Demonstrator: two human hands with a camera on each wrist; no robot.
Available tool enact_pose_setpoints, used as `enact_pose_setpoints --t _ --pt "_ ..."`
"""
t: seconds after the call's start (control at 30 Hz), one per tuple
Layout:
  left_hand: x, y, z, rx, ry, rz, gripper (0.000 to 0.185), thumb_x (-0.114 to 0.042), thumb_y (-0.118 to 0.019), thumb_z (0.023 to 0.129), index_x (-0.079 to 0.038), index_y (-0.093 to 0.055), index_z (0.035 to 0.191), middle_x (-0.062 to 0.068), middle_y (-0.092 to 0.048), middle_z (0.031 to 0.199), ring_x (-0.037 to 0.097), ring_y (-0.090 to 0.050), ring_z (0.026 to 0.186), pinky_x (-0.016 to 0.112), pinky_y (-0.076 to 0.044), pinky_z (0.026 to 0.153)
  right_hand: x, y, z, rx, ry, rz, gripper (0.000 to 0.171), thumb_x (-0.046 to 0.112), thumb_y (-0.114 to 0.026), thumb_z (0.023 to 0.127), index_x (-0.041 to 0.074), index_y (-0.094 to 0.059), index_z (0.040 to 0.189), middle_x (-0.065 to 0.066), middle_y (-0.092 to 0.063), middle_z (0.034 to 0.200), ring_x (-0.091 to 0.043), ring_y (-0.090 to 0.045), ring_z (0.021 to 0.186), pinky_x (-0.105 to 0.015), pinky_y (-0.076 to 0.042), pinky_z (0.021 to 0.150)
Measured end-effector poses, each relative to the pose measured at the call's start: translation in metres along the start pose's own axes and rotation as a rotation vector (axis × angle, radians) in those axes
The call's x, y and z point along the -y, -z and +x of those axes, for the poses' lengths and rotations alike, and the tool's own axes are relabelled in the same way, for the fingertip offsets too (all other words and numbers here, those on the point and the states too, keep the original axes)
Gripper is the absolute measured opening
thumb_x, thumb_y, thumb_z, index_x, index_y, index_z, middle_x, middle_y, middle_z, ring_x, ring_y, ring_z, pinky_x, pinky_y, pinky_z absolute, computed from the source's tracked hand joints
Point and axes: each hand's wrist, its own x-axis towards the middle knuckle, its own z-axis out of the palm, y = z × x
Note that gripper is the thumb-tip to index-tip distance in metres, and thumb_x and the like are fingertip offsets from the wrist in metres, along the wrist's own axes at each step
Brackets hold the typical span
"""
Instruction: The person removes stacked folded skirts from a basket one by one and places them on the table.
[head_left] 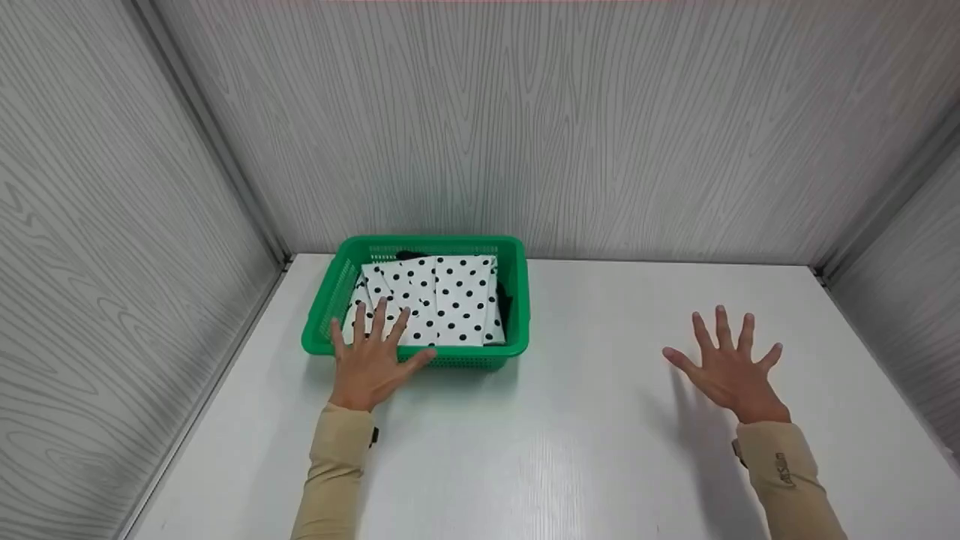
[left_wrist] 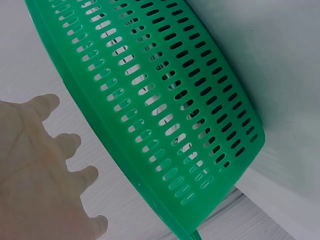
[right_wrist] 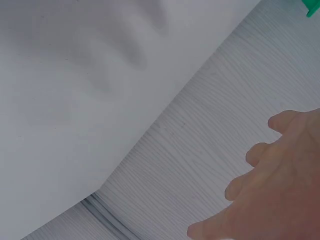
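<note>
My left hand [head_left: 369, 369] is spread, its fingers straight, over the near edge of a green plastic basket [head_left: 517, 300]. Inside the basket lies a folded white cloth with black dots [head_left: 457, 300]; something black [head_left: 504, 304] shows beside it, too covered to identify. The left wrist view has the basket's slotted wall [left_wrist: 150, 100] close up, with the left hand [left_wrist: 40, 170] apart from its rim. Well to the right, my right hand [head_left: 733, 379] hovers above the white table with spread fingers and holds nothing. In the right wrist view the right hand [right_wrist: 270, 190] casts a shadow.
A white tabletop [head_left: 585, 420] carries the basket near its back left. Grey wood-grain panels stand behind [head_left: 570, 135], at the left [head_left: 97, 262] and at the right [head_left: 915, 300]. The basket's far side is close to the back panel.
</note>
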Motion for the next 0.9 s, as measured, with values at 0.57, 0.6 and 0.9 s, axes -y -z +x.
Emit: enact_pose_setpoints --t 0.57,0.6,0.9 --pt "0.006 0.015 0.029 -0.335 -0.027 -0.103 0.033 -0.02 -0.078 0.091 0.004 -0.073 0.113 0.022 -0.072 0.105 0.04 -0.067 0.093 0.054 -0.055 0.074 0.112 -0.011 0.043 -0.615 0.455 0.384 0.017 0.0 -0.075 0.089 -0.007 -0.073 0.104 -0.022 -0.072 0.103 -0.037 -0.068 0.094 -0.052 -0.053 0.08" --pt "0.007 0.016 0.031 -0.324 -0.008 -0.12 0.033 -0.02 -0.077 0.091 0.004 -0.073 0.114 0.022 -0.072 0.103 0.04 -0.067 0.09 0.053 -0.055 0.072 0.121 -0.012 0.047 -0.589 0.451 0.428 0.015 0.0 -0.074 0.091 -0.007 -0.073 0.104 -0.021 -0.073 0.102 -0.036 -0.068 0.094 -0.052 -0.054 0.081" --pt "0.022 0.021 0.05 -0.179 0.155 -0.288 0.038 -0.022 -0.069 0.097 0.003 -0.068 0.125 0.023 -0.07 0.113 0.039 -0.069 0.095 0.054 -0.055 0.075 0.191 -0.022 0.079 -0.425 0.309 0.746 0.015 0.004 -0.065 0.097 -0.006 -0.073 0.103 -0.017 -0.073 0.101 -0.031 -0.069 0.094 -0.047 -0.056 0.086"
